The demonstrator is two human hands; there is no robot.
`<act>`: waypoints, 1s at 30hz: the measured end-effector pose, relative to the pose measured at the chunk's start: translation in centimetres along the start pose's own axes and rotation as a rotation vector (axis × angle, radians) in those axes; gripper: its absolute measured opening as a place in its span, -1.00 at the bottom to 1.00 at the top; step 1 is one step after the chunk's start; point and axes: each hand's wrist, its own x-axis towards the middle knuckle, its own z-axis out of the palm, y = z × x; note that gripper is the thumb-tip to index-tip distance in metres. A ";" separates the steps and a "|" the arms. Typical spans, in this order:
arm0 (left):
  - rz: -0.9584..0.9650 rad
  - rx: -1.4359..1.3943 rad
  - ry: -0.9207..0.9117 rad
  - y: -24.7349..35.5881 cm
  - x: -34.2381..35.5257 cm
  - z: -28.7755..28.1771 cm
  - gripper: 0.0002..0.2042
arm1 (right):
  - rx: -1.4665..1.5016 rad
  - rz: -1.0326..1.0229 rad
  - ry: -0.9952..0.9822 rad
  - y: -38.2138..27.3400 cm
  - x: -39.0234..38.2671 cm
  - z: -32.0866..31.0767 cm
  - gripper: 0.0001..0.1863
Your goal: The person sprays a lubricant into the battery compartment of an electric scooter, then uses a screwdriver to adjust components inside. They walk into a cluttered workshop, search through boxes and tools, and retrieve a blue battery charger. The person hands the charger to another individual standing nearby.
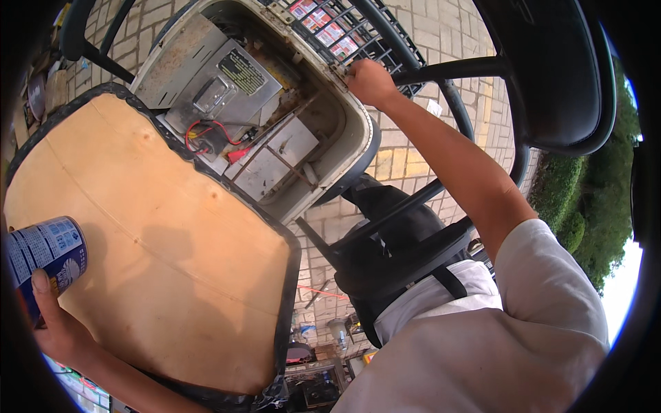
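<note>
Here's the blue can (65, 248), a printed cylinder tilted in the left hand (60, 337), its left end running out of view! At the right hand (372, 84), a beige box (363, 129) gapes open, grimy inside, rim touching that hand, cavity spreading leftward and nearer.

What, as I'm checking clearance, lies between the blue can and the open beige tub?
In the head view, the pale wooden board and its black edging lie between the blue can and the open beige tub. Shadows fall across the board.
</note>
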 end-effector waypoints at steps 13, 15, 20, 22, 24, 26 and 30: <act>-0.134 0.168 0.004 -0.1 -0.1 0.1 -0.49 | -0.009 0.053 -0.068 1.3 2.1 0.2 -0.76; -0.139 0.192 0.005 0.3 -0.3 0.0 -0.47 | 0.016 -0.040 0.005 2.1 1.4 0.8 -0.76; -0.215 0.094 -0.040 0.2 0.0 0.3 -0.38 | -0.022 -0.020 -0.012 2.5 2.9 0.6 -0.75; -0.187 0.087 -0.041 0.0 -0.2 0.2 -0.38 | 0.039 -0.046 0.026 2.5 1.8 0.8 -0.75; -0.162 0.072 -0.027 -0.6 0.0 0.1 -0.40 | 0.020 -0.022 -0.012 2.4 2.8 0.6 -0.75; -0.107 0.048 -0.022 -0.5 0.0 0.3 -0.42 | -0.009 0.029 -0.041 2.6 2.9 0.6 -0.75; -0.098 -0.013 -0.061 0.0 -0.4 0.0 -0.49 | 0.049 0.007 -0.137 1.8 2.5 -0.8 -0.76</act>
